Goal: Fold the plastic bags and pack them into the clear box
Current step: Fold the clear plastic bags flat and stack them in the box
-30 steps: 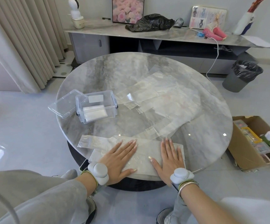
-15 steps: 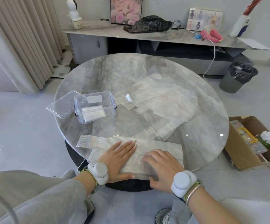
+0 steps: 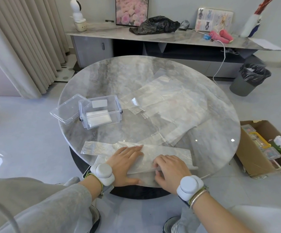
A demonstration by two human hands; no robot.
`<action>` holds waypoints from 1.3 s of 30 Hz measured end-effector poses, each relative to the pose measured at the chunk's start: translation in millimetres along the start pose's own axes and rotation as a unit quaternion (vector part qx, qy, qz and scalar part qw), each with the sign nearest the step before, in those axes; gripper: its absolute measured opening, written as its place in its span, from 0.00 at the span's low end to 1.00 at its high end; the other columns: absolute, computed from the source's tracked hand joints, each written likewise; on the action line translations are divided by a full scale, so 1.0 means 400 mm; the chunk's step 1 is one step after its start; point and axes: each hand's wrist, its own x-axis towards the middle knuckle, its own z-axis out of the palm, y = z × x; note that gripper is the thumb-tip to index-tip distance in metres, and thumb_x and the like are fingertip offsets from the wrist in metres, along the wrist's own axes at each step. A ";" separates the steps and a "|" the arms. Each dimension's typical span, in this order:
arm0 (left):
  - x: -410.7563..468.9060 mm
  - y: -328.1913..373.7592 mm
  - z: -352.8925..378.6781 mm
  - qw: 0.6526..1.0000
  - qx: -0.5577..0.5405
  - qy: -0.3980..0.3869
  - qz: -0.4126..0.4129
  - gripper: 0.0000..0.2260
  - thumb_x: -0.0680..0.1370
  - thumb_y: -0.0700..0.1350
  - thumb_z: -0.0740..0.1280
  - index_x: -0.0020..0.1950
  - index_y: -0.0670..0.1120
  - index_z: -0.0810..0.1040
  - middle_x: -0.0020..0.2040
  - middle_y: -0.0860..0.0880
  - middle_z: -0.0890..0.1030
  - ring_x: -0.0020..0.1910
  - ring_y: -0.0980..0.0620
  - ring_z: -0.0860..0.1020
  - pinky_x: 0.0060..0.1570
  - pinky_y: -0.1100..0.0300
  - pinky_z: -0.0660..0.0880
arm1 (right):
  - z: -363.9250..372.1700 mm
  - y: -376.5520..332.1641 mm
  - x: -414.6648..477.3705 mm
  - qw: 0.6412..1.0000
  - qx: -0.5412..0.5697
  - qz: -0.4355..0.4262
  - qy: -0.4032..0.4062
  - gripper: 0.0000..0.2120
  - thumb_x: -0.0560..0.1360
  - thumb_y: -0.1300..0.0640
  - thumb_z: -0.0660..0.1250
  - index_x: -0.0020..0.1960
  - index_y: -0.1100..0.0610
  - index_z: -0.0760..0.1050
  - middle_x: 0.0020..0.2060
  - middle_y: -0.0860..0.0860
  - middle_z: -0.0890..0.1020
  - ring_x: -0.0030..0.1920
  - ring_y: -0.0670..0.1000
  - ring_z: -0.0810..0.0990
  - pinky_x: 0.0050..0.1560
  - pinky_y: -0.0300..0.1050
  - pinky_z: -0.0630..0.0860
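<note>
Head: clear box (image 3: 116, 109) (folded bag (image 3: 99, 118) inside)

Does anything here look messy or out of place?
Mostly tidy. The box lid lies off the clear box, poking past the edge of the table; unfolded bags sprawl overlapping mid-table, and a black bag lies crumpled on the sideboard.
</note>
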 end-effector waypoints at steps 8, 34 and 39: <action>0.013 -0.060 -0.091 0.992 -0.081 -0.012 -0.101 0.21 0.71 0.56 0.60 0.62 0.55 0.76 0.59 0.57 0.78 0.59 0.54 0.75 0.60 0.55 0.71 | -0.041 0.029 0.059 0.988 0.083 0.128 -0.017 0.06 0.73 0.49 0.61 0.49 0.47 0.70 0.47 0.42 0.80 0.47 0.50 0.77 0.45 0.44 0.72; 0.048 -0.096 -0.080 0.968 -0.040 0.110 -0.221 0.09 0.80 0.51 0.64 0.54 0.50 0.81 0.51 0.52 0.78 0.53 0.51 0.75 0.45 0.57 0.72 | 0.126 0.038 0.047 0.979 -0.073 0.182 0.048 0.32 0.79 0.38 0.43 0.74 0.56 0.64 0.74 0.57 0.64 0.75 0.58 0.61 0.70 0.58 0.55; 0.052 -0.092 -0.082 0.969 -0.016 0.112 -0.221 0.09 0.80 0.51 0.63 0.58 0.51 0.76 0.49 0.53 0.81 0.51 0.50 0.78 0.48 0.57 0.73 | 0.160 0.039 0.031 0.980 -0.073 0.185 0.023 0.37 0.78 0.33 0.40 0.77 0.55 0.57 0.76 0.56 0.58 0.76 0.57 0.56 0.71 0.60 0.54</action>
